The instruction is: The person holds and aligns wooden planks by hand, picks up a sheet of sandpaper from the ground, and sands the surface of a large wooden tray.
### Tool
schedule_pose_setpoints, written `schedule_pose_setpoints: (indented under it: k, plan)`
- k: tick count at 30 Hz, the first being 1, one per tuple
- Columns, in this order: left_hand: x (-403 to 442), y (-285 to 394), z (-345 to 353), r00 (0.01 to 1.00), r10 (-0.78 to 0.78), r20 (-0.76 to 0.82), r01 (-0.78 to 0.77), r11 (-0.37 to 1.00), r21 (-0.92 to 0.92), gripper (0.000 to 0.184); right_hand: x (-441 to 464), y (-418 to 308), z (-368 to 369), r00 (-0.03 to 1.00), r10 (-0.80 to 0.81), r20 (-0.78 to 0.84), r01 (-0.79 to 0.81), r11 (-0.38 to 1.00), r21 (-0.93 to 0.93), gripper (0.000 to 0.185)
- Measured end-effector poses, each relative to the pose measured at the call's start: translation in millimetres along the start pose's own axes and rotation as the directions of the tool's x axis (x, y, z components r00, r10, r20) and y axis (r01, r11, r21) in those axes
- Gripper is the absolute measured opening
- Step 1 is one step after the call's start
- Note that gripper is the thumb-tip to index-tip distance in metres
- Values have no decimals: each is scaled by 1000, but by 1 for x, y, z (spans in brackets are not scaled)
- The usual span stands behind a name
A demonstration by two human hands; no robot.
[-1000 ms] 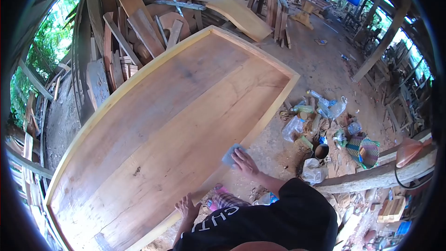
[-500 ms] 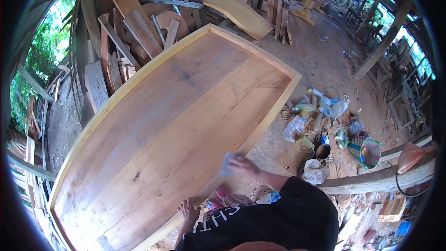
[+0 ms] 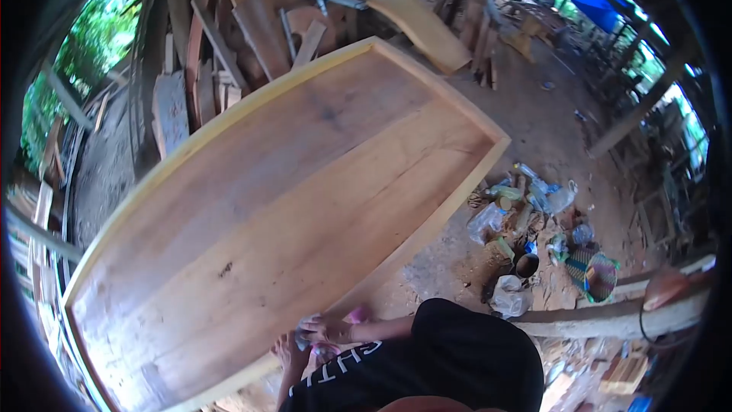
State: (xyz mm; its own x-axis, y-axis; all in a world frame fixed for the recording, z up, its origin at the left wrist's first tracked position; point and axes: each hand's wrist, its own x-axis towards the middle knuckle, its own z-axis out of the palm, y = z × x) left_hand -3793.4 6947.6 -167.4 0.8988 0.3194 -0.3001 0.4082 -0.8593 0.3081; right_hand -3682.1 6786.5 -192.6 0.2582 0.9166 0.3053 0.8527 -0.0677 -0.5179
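Observation:
A large wooden panel (image 3: 259, 206) with a raised pale rim fills the middle of the view. My right hand (image 3: 324, 328) is at the panel's near edge, its fingers closed on a grey-blue pad (image 3: 303, 338), partly hidden beneath them. Just left of it, my left hand (image 3: 290, 351) rests on the near rim, close to or touching the pad. How far its fingers are spread is blurred.
Planks and boards (image 3: 255, 30) lean beyond the far rim. Plastic bottles and bags (image 3: 511, 294) litter the ground at right, near a woven basket (image 3: 593, 275). A thick beam (image 3: 587, 322) runs at lower right.
My right hand has slid the pad left along the near edge until it is beside my left hand. The view has shifted slightly, and my left hand remains at the rim.

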Motion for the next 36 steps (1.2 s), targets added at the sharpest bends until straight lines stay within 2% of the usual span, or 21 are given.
schedule_pose_setpoints:
  k: [4,6,10,13,16,18,20,22,23,24,25,27,28,29,30,31,32,33,34,35,36]
  plan:
    - [-8,-32,-14,997,56,48,-58,997,41,66,-29,21,-10,1000,8,-11,-8,999,-51,37]
    - [-6,-39,-22,995,74,74,-77,996,38,66,-47,29,-31,984,57,-166,-69,995,-70,38]
    - [-10,-54,-16,985,136,104,-136,991,-6,67,-54,23,-53,978,127,-168,-150,979,-135,35]
    - [-8,-64,-11,985,150,85,-147,988,-45,68,-24,8,-18,993,1,-118,-28,973,-227,36]
    - [-5,-78,-16,981,156,119,-152,987,-43,69,21,-17,16,984,-69,-163,41,985,-167,30]
    - [-12,-98,-21,971,154,182,-146,988,-53,71,41,-43,35,998,66,-12,-65,995,69,28]
    - [-11,-121,-17,965,167,203,-166,986,-24,73,42,-47,35,981,174,-88,-147,956,253,13]
    - [-11,-128,-24,953,187,240,-180,982,-51,70,35,-21,32,904,420,74,-426,884,193,8]
    - [-11,-132,-27,945,219,243,-206,976,-78,69,40,-33,-26,971,239,3,-239,971,21,8]
    - [-9,-133,-30,937,216,276,-202,976,-78,69,35,-23,-32,873,485,43,-485,856,179,5]
    - [-6,-133,-32,930,207,303,-192,978,-81,69,19,12,-30,919,394,-29,-362,868,341,7]
    - [-1,-137,-28,921,213,326,-186,976,-111,74,-5,33,-114,845,518,-134,-477,842,250,13]
    - [2,-148,-15,919,306,249,-259,944,-204,72,-28,11,-191,743,609,-279,-618,784,65,16]
    - [-5,-138,-33,924,311,224,-257,936,-238,69,-47,-15,-262,589,685,-428,-803,557,-214,19]
    - [-24,-148,-31,951,214,225,-160,959,-234,69,-49,-44,-331,433,658,-616,-831,26,-556,23]
    - [-31,-150,-28,949,203,241,-163,971,-174,67,-58,-86,-392,179,582,-793,-485,-649,-586,27]
    - [-13,-143,-26,940,248,236,-224,967,-123,66,-59,-125,-437,-8,480,-877,-273,-845,-460,31]
    - [-10,-149,-12,947,248,202,-220,964,-150,64,-64,-161,-468,-143,384,-912,-181,-916,-357,35]
    - [-11,-146,-14,944,254,213,-221,961,-167,63,-31,-185,-451,81,164,-983,-140,-975,-174,35]
    - [-11,-143,-14,948,257,189,-236,963,-127,65,-17,-189,-424,212,82,-974,-305,-941,-146,32]
    - [-12,-145,-11,941,285,183,-261,955,-143,67,-8,-174,-384,319,103,-942,-524,-809,-266,30]
